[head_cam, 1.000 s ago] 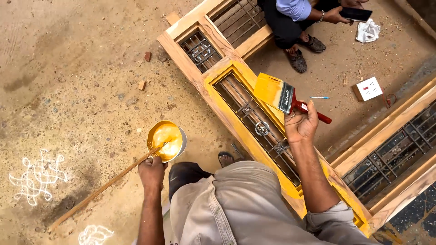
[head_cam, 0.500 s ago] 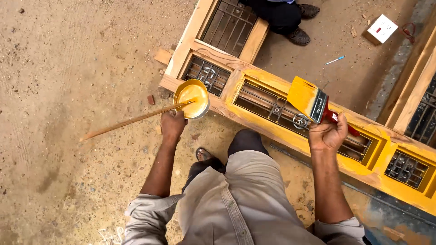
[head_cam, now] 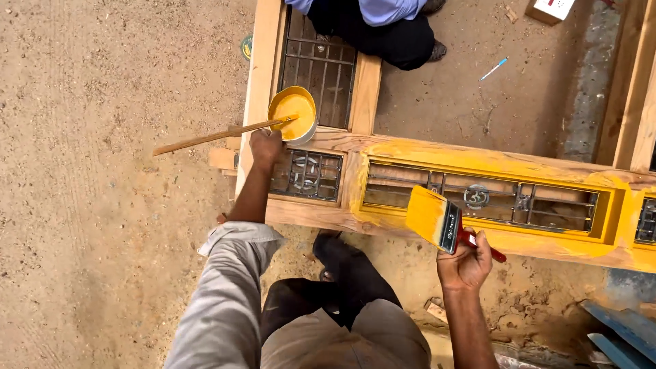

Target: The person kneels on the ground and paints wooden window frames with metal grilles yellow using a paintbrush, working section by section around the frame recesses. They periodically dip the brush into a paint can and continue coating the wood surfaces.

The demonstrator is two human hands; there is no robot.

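Note:
My left hand (head_cam: 265,146) grips a small round tub of yellow paint (head_cam: 293,113) with a long wooden stirring stick (head_cam: 205,137) lying across it, out over the wooden window frame (head_cam: 492,164). My right hand (head_cam: 466,262) holds a wide flat paintbrush (head_cam: 436,221) with yellow-loaded bristles and a red handle, just in front of the frame's near rail. The right part of the frame is coated yellow; the left part is bare wood with metal grilles (head_cam: 306,175).
Another person (head_cam: 383,24) in dark trousers crouches at the frame's far side. My dark trouser legs (head_cam: 342,273) are below. Sandy ground (head_cam: 102,205) lies to the left. A second wooden frame (head_cam: 639,102) is at right, blue pieces (head_cam: 622,328) at bottom right, a pen (head_cam: 493,68) on the ground.
The view has swung round and drawn closer. My left hand has carried the paint tub farther over the frame. The brush in my right hand has dropped lower, in front of the yellow rail.

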